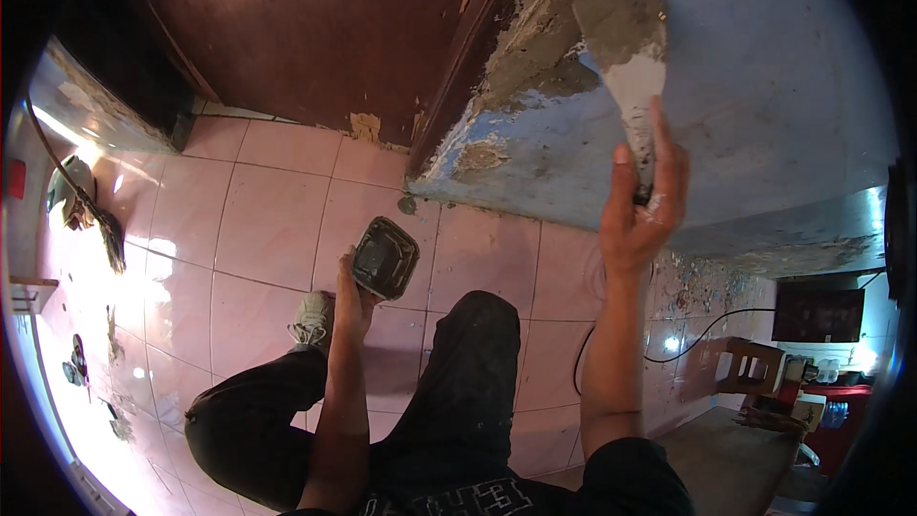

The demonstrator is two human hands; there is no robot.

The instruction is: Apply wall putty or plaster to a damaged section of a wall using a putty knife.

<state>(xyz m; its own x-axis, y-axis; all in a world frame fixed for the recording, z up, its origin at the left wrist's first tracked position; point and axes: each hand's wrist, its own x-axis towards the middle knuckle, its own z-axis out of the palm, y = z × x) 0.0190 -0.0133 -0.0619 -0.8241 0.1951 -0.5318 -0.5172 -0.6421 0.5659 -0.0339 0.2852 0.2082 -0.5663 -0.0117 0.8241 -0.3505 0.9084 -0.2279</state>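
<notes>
My right hand (pixel 642 201) is closed round the dark handle of a putty knife (pixel 632 76), its thumb and forefinger stretched along the tool. Grey-brown mortar covers the broad end of the blade, which lies against or close to the blue wall (pixel 764 86). Wet-looking mortar (pixel 544 48) coats the wall beside the door frame, next to the blade. Lower and to the left, my left hand (pixel 355 298) grips a small black plastic tray (pixel 386 258) by its near left side. Dark residue smears the inside of the tray.
A brown wooden door (pixel 296 29) with peeling patches stands ahead on the left. Pink tiles (pixel 272 215) cover the floor, with paint flakes (pixel 702 282) scattered along the wall. A black cable (pixel 712 325) crosses the floor at right. A broom (pixel 110 239) lies far left, a wooden chair (pixel 750 368) far right.
</notes>
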